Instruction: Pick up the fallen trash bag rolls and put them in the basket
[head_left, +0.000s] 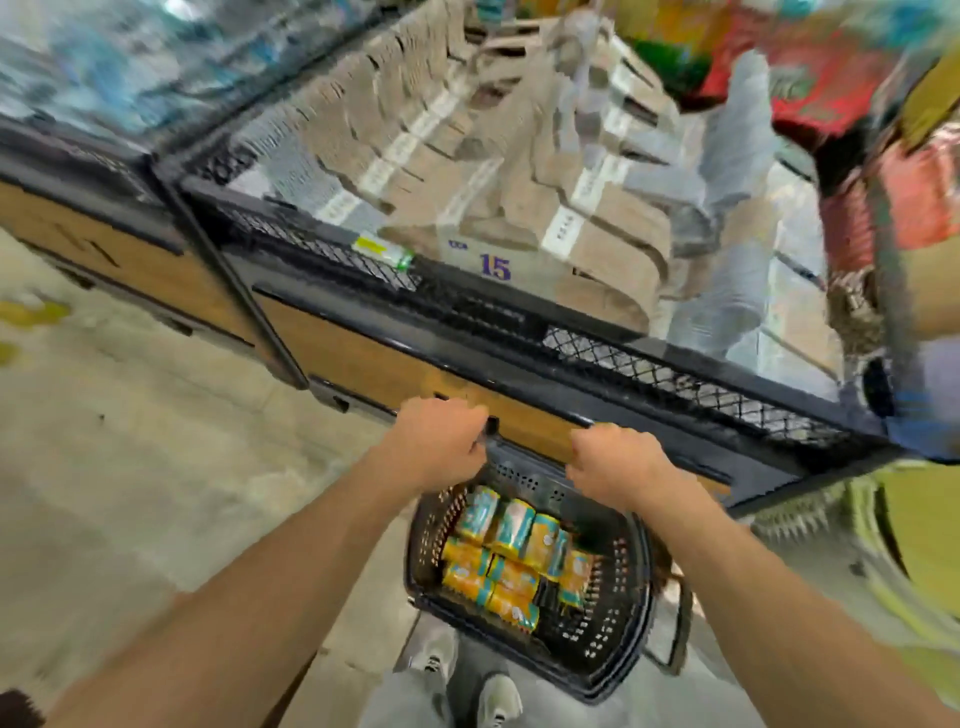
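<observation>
Head view, heavy motion blur toward the edges.

Display stand: black frame, wood-tone panels, mesh rail; runs from 9 o'clock across the centre to 3 o'clock. On it, stacks of brown paper goods at 12 o'clock, with a price card reading "15" in front of them near centre. Red and green packages at 1–2 o'clock, too blurred to identify.

Floor: pale concrete, filling 7 to 9 o'clock.

Basket: black perforated plastic, at 6 o'clock, just in front of the stand's base. It appears to hang off the floor, above the person's shoes, which show at the bottom edge.

Trash bag rolls: orange-and-teal wrapped rolls, packed side by side in two rows on the basket bottom.

Left hand: at the basket's far rim on the 11 o'clock side, fingers curled around the dark handle.

Right hand: at the same rim on the 1 o'clock side, fingers curled down over the edge; the handle itself is hidden under it, so I cannot tell exactly what it grasps. The two hands are near but apart.
</observation>
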